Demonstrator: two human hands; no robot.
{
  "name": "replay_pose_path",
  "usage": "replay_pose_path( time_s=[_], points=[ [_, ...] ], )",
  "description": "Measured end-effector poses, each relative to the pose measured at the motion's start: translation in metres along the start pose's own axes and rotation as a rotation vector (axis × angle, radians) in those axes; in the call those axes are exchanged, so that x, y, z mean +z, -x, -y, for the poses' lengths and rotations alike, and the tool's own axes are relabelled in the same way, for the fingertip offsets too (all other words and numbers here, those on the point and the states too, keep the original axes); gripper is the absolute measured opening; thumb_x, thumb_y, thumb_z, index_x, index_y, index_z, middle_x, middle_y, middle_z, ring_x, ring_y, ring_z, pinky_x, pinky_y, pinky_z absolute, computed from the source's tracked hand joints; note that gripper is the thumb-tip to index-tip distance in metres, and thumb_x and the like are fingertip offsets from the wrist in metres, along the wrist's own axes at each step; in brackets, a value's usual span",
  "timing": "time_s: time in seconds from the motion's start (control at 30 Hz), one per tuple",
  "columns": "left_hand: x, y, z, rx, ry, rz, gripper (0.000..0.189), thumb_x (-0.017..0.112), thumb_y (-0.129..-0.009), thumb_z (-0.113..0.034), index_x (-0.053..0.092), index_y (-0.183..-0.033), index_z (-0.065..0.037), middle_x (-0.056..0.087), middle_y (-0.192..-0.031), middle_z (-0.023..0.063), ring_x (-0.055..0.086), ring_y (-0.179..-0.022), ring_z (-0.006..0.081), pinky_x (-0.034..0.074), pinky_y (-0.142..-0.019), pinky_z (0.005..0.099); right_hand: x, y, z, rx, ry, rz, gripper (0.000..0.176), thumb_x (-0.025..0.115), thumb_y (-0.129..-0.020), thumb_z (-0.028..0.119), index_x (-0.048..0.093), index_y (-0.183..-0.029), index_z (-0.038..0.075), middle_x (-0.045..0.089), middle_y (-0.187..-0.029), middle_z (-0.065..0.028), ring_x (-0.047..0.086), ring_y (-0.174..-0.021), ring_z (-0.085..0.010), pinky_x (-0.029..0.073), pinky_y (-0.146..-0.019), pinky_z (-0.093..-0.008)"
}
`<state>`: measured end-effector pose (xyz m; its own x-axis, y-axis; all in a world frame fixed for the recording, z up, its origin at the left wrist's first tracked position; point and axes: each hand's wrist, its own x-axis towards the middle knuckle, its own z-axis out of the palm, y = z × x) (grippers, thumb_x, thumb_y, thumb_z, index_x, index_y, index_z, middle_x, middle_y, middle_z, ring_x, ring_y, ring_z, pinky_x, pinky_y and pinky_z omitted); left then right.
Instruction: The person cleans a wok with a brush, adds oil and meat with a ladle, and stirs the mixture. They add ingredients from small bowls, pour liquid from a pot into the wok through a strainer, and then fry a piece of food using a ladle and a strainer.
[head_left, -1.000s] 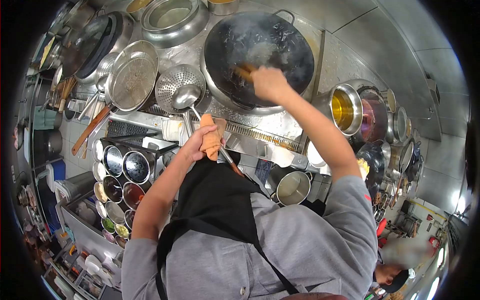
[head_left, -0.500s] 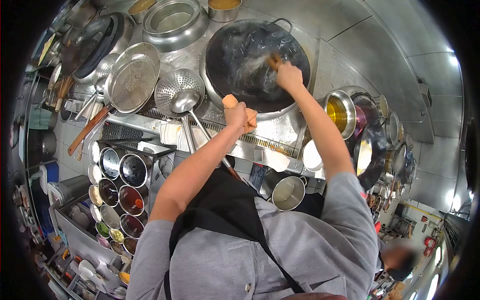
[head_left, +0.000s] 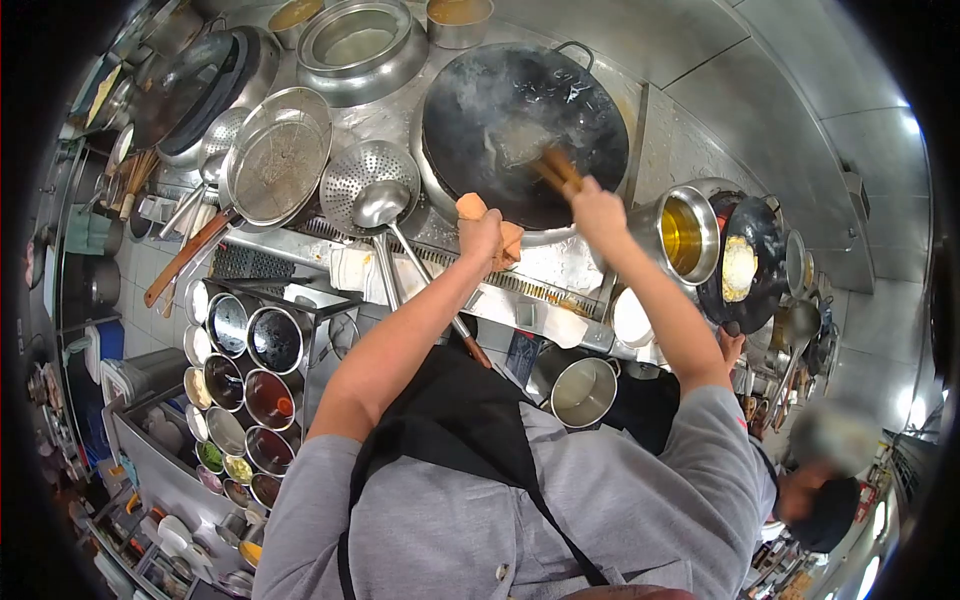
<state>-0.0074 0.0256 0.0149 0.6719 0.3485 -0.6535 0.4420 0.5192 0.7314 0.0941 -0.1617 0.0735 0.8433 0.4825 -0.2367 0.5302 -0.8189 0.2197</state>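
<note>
A large black wok (head_left: 465,120) with water and steam sits on the steel stove. My left hand (head_left: 480,237) is closed round an orange cloth (head_left: 508,246) at the wok's near edge. In my right hand (head_left: 598,212) is the handle of a brown bamboo brush (head_left: 553,170), blurred by motion, its far end inside the wok. A perforated skimmer (head_left: 350,170) and a steel ladle (head_left: 380,203) lie to the left of the wok.
On the right stand a pot of yellow oil (head_left: 683,232) and a smaller wok with pale food (head_left: 739,268); a co-worker's hand (head_left: 732,345) is beside it. Left are a mesh strainer (head_left: 275,160) and sauce containers (head_left: 270,397). A steel pot (head_left: 583,392) stands below.
My right hand has moved down towards the wok's near side with the brush. The co-worker has come closer, and their hand now shows by the smaller wok. The view has shifted slightly.
</note>
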Motion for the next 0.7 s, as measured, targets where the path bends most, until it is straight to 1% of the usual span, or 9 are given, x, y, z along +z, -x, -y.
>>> replay_pose_path(
  time_s=[0.1, 0.2, 0.27, 0.33, 0.4, 0.47, 0.53, 0.6, 0.7],
  points=[
    [0.0, -0.027, 0.024, 0.066, 0.029, 0.024, 0.024, 0.063, -0.084, -0.016, 0.06, -0.096, 0.004, 0.064, -0.086, 0.0108, 0.066, -0.073, 0.0234, 0.053, -0.067, 0.0381, 0.011, -0.066, -0.04, 0.256, -0.245, -0.179, 0.042, 0.056, -0.093, 0.022, 0.06, -0.134, 0.022, 0.062, -0.114, -0.02, 0.07, -0.094, -0.0391, 0.057, -0.081, -0.0489],
    [-0.005, -0.034, 0.032, 0.075, 0.033, 0.062, 0.025, 0.062, -0.086, -0.017, 0.059, -0.098, 0.005, 0.064, -0.087, 0.0114, 0.066, -0.074, 0.0243, 0.054, -0.067, 0.0386, 0.0, -0.111, 0.0, 0.365, -0.54, -0.205, 0.046, 0.062, -0.089, 0.029, 0.06, -0.135, 0.025, 0.063, -0.119, -0.0205, 0.066, -0.103, -0.0451, 0.055, -0.088, -0.0523],
    [-0.007, -0.032, 0.028, 0.061, -0.003, 0.073, 0.026, 0.061, -0.086, -0.017, 0.058, -0.099, 0.005, 0.065, -0.088, 0.0119, 0.067, -0.074, 0.025, 0.055, -0.067, 0.0391, -0.003, -0.111, 0.054, 0.319, -0.468, -0.245, 0.044, 0.061, -0.089, 0.026, 0.062, -0.133, 0.023, 0.064, -0.115, -0.0214, 0.067, -0.099, -0.0441, 0.056, -0.085, -0.0505],
    [-0.006, -0.027, 0.021, 0.04, -0.054, 0.089, 0.026, 0.061, -0.086, -0.018, 0.059, -0.098, 0.005, 0.065, -0.09, 0.0125, 0.067, -0.074, 0.0244, 0.054, -0.067, 0.0386, -0.008, -0.083, 0.074, 0.118, -0.393, -0.17, 0.046, 0.059, -0.089, 0.021, 0.06, -0.135, 0.022, 0.063, -0.114, -0.0215, 0.069, -0.095, -0.0424, 0.057, -0.083, -0.0493],
    [-0.008, -0.022, 0.016, 0.057, -0.091, 0.092, 0.027, 0.061, -0.086, -0.018, 0.06, -0.098, 0.005, 0.066, -0.09, 0.0126, 0.066, -0.073, 0.0238, 0.054, -0.067, 0.038, -0.019, -0.019, 0.071, -0.135, -0.336, -0.164, 0.047, 0.058, -0.088, 0.015, 0.059, -0.135, 0.021, 0.061, -0.114, -0.0207, 0.07, -0.09, -0.0407, 0.057, -0.08, -0.0495],
    [-0.005, -0.03, 0.024, 0.127, -0.08, 0.035, 0.028, 0.062, -0.082, -0.017, 0.06, -0.098, 0.006, 0.065, -0.087, 0.0128, 0.066, -0.074, 0.0239, 0.053, -0.069, 0.0386, -0.023, 0.031, 0.038, -0.21, -0.26, -0.034, 0.046, 0.057, -0.088, 0.013, 0.059, -0.134, 0.02, 0.06, -0.116, -0.0194, 0.07, -0.089, -0.0405, 0.058, -0.079, -0.0502],
    [-0.005, -0.037, 0.034, 0.146, -0.072, -0.017, 0.03, 0.063, -0.079, -0.016, 0.06, -0.098, 0.007, 0.065, -0.087, 0.0133, 0.066, -0.076, 0.024, 0.052, -0.071, 0.039, -0.003, 0.023, -0.014, -0.019, 0.046, 0.13, 0.043, 0.055, -0.09, 0.012, 0.06, -0.132, 0.02, 0.06, -0.118, -0.0199, 0.07, -0.09, -0.0392, 0.058, -0.08, -0.0484],
    [-0.004, -0.043, 0.034, 0.127, -0.088, -0.041, 0.032, 0.064, -0.079, -0.016, 0.06, -0.099, 0.007, 0.066, -0.089, 0.0139, 0.066, -0.077, 0.0242, 0.052, -0.073, 0.0394, 0.013, -0.016, -0.066, 0.165, 0.035, -0.105, 0.031, 0.054, -0.094, 0.02, 0.065, -0.124, 0.021, 0.064, -0.107, -0.0138, 0.07, -0.093, -0.035, 0.058, -0.08, -0.0454],
    [-0.011, -0.046, 0.032, 0.076, -0.077, 0.092, 0.036, 0.064, -0.079, -0.017, 0.059, -0.105, 0.008, 0.066, -0.094, 0.0156, 0.067, -0.079, 0.0241, 0.053, -0.073, 0.0388, 0.004, -0.1, -0.059, 0.292, -0.313, -0.194, 0.037, 0.055, -0.092, 0.024, 0.064, -0.127, 0.025, 0.065, -0.117, -0.0157, 0.069, -0.101, -0.0378, 0.056, -0.087, -0.0475]
  ],
)
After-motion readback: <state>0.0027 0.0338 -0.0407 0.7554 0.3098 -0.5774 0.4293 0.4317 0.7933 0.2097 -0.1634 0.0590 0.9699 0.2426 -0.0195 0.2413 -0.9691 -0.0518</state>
